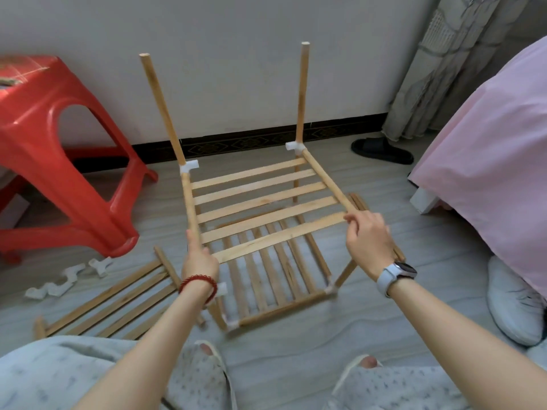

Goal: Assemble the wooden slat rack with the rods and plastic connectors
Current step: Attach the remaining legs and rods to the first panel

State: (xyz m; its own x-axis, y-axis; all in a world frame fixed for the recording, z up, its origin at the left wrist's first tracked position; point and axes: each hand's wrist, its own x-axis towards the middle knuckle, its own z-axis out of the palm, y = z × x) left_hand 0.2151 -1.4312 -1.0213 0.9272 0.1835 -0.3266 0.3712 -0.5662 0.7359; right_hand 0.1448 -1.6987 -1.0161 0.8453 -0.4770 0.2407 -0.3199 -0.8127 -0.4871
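Hands steady upper slat shelf (260, 202) above lower shelf (275, 279) on floor: left hand (199, 258) grips left side rod (189, 202), right hand (367, 235) pinches right side rod (328, 184), probably lining near ends up for connectors. Spare connectors (68, 279) lie left.

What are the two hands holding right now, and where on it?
Both hold the upper slat shelf by its side rods' near ends: left hand on the left rod, right hand on the right rod.
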